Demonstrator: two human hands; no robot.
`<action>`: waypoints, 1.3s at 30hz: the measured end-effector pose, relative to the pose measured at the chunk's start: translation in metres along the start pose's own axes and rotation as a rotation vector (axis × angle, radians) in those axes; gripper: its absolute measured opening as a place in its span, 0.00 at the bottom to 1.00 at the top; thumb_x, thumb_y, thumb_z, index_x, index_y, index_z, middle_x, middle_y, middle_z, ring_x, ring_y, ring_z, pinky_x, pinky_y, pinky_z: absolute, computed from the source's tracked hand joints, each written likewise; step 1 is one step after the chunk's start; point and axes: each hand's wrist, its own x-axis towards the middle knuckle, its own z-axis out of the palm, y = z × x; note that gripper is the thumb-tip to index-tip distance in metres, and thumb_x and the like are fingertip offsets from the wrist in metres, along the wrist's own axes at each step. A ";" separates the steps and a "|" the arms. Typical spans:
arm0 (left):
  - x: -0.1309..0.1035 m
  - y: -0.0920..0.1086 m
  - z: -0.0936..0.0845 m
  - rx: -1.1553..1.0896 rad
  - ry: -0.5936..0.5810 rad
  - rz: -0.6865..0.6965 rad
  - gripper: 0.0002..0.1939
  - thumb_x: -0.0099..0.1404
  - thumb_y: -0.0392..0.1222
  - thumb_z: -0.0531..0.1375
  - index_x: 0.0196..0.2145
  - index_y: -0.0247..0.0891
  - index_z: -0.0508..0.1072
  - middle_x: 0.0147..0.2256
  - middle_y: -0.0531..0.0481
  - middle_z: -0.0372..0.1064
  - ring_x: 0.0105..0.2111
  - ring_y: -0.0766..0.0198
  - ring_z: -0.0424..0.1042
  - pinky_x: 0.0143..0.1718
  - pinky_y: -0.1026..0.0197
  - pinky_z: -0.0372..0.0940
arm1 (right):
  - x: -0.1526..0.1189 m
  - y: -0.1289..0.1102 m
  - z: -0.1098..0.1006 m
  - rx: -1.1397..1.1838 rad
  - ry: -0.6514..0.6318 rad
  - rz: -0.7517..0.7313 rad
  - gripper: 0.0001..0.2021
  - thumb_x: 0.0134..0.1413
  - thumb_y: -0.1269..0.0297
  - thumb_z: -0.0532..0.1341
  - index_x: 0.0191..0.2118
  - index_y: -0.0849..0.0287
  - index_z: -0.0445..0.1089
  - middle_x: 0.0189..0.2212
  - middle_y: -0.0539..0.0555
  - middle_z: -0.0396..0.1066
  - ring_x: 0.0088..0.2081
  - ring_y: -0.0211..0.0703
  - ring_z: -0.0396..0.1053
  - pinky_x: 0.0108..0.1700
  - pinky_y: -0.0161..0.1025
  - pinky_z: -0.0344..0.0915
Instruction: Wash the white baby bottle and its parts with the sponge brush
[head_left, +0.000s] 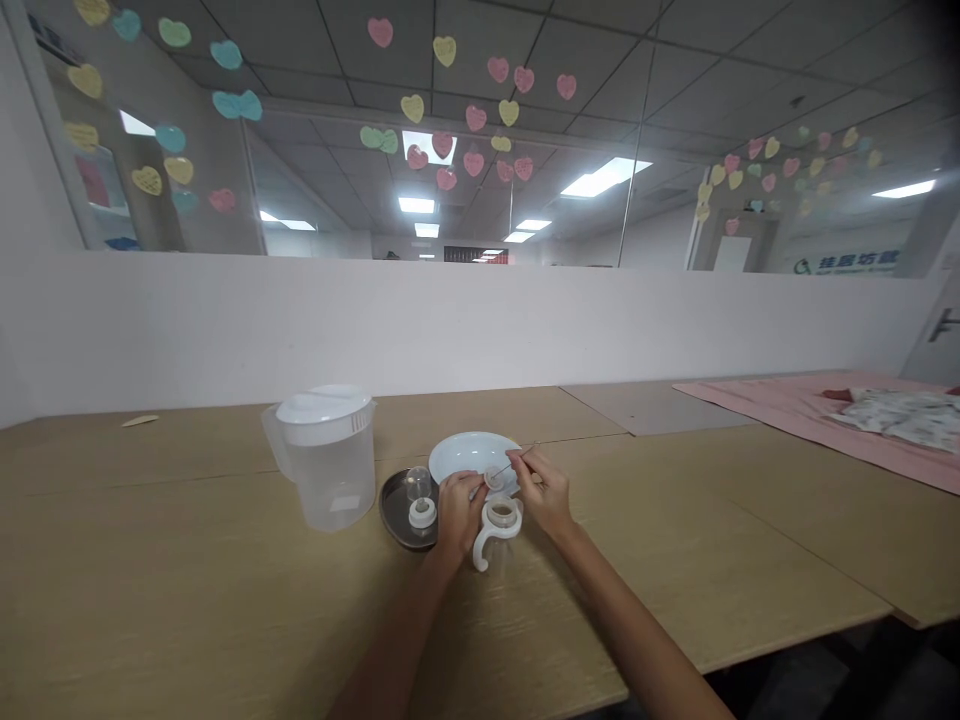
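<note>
White-handled clear bottle (511,527) stood mouth up on the bench (300,620), at 6 o'clock from a small pale part (492,478). Left hand (459,510) pinched that part, seen against the near side of the white bowl (454,455), which lay at 11 o'clock. Right hand (547,490) grasped a thin rod (503,469) by its fingertips, lower end at the part; couldn't tell if inserted. Dark tray (394,513) sat at 8 o'clock with a clear cap (418,484) and white ring (422,514); lidded pitcher (334,470) at 9; pink cloth (780,425) at 2.
</note>
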 end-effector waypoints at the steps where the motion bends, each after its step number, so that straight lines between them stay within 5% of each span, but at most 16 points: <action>1: 0.000 0.000 0.000 0.019 0.004 0.018 0.12 0.59 0.43 0.55 0.34 0.39 0.78 0.39 0.43 0.74 0.43 0.53 0.68 0.50 0.53 0.57 | 0.001 -0.002 0.000 -0.001 0.001 -0.031 0.11 0.58 0.63 0.53 0.31 0.59 0.72 0.25 0.53 0.71 0.26 0.37 0.67 0.30 0.34 0.65; 7: 0.007 0.001 0.001 0.055 0.132 0.051 0.12 0.59 0.43 0.55 0.34 0.41 0.78 0.37 0.44 0.74 0.41 0.54 0.69 0.48 0.52 0.59 | 0.004 -0.005 -0.002 0.001 -0.055 -0.121 0.15 0.58 0.66 0.53 0.22 0.57 0.68 0.21 0.52 0.68 0.25 0.37 0.67 0.30 0.35 0.65; 12: 0.011 0.009 0.001 -0.039 0.100 0.066 0.11 0.59 0.43 0.56 0.33 0.41 0.78 0.37 0.45 0.75 0.41 0.55 0.70 0.48 0.54 0.59 | 0.002 -0.003 0.004 0.057 -0.107 -0.105 0.15 0.58 0.67 0.53 0.21 0.57 0.68 0.21 0.52 0.68 0.27 0.38 0.67 0.32 0.36 0.65; 21: 0.015 0.006 -0.003 -0.028 0.055 0.067 0.11 0.59 0.44 0.57 0.35 0.42 0.78 0.42 0.44 0.73 0.45 0.54 0.69 0.52 0.52 0.57 | 0.002 -0.001 0.007 0.140 -0.195 0.007 0.11 0.57 0.62 0.55 0.32 0.57 0.75 0.28 0.54 0.72 0.32 0.40 0.69 0.35 0.37 0.67; 29: 0.012 0.000 -0.008 0.051 0.037 0.087 0.08 0.58 0.43 0.59 0.33 0.46 0.78 0.45 0.46 0.72 0.51 0.52 0.64 0.56 0.47 0.52 | 0.009 -0.023 -0.002 0.021 0.000 -0.062 0.09 0.55 0.63 0.56 0.28 0.57 0.71 0.22 0.52 0.69 0.23 0.36 0.63 0.27 0.35 0.62; 39: 0.009 0.010 -0.006 -0.089 0.108 0.071 0.11 0.59 0.44 0.58 0.36 0.43 0.78 0.43 0.45 0.72 0.47 0.55 0.67 0.53 0.51 0.57 | 0.002 -0.015 0.001 -0.054 -0.052 -0.192 0.06 0.56 0.68 0.56 0.30 0.57 0.70 0.23 0.52 0.69 0.24 0.37 0.64 0.27 0.34 0.63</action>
